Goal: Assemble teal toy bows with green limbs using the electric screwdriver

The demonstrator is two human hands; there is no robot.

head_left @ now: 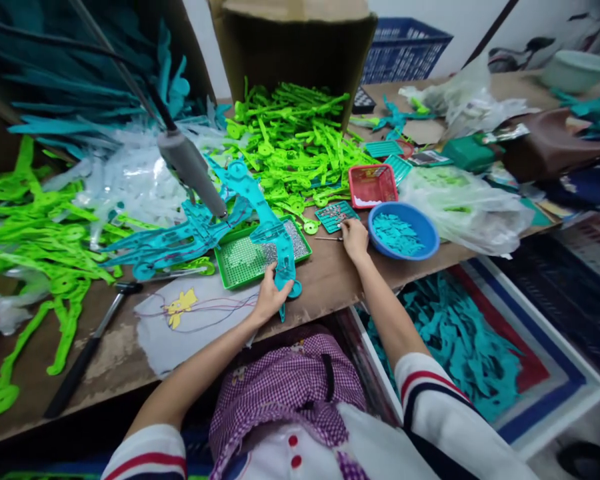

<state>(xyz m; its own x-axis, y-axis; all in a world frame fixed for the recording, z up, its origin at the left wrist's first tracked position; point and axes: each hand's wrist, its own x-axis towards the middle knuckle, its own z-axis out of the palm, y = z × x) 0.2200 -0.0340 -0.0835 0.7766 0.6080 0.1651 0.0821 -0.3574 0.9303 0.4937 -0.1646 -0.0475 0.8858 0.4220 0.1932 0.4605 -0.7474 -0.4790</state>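
My left hand (pixel 271 297) grips the lower end of a long teal plastic part (pixel 275 230), which stands tilted over a green perforated tray (pixel 240 263). Small silvery pieces (pixel 293 237) lie in that tray's right side. My right hand (pixel 355 239) is at the edge of a small teal tray (pixel 333 212) with little metal pieces. Its fingers are pinched together, and what is between them is too small to make out. Left of the held part lies a teal assembly with thin wires (pixel 180 237). A grey power screwdriver (pixel 193 167) hangs point down above it.
Lime-green plastic parts (pixel 300 140) spill from a cardboard box (pixel 290 63). To the right are a red tray (pixel 373 185) and a blue bowl of teal pieces (pixel 397 233). A hammer (pixel 93 350) lies left. Below right, a bin holds teal parts (pixel 460 340).
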